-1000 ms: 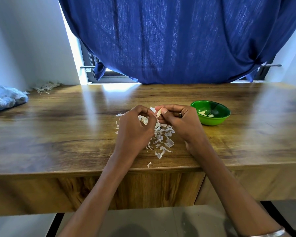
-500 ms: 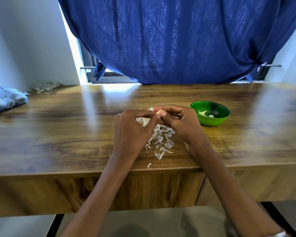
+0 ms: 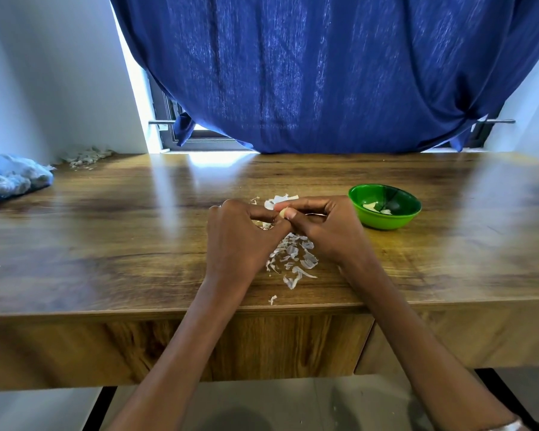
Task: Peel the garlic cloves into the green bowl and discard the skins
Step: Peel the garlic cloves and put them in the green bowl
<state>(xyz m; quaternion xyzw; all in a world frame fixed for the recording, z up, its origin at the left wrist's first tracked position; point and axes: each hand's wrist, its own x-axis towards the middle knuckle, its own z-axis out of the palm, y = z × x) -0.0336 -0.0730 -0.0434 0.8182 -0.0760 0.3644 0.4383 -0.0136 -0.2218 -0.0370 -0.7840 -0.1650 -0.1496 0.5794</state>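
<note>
At the far left of your bench lies a crumpled blue bag, and just beyond it in the back corner sits a small heap of dry husks. Moving toward the middle, your left hand hovers over the wood with its fingers curled, thumb and forefinger pinched at the garlic clove. The clove is small and pale, mostly hidden between your two sets of fingertips, so you cannot tell how much skin it keeps. Your right hand meets the left one there, its thumb and fingers curled round the same clove. Under and between both hands, a scatter of white skins lies on the bench, reaching toward its near edge, with a few more pieces showing just past your fingers. To the right, just beside your right hand, stands the green bowl, upright, with a couple of pale peeled pieces inside. Behind everything hangs a blue curtain.
</note>
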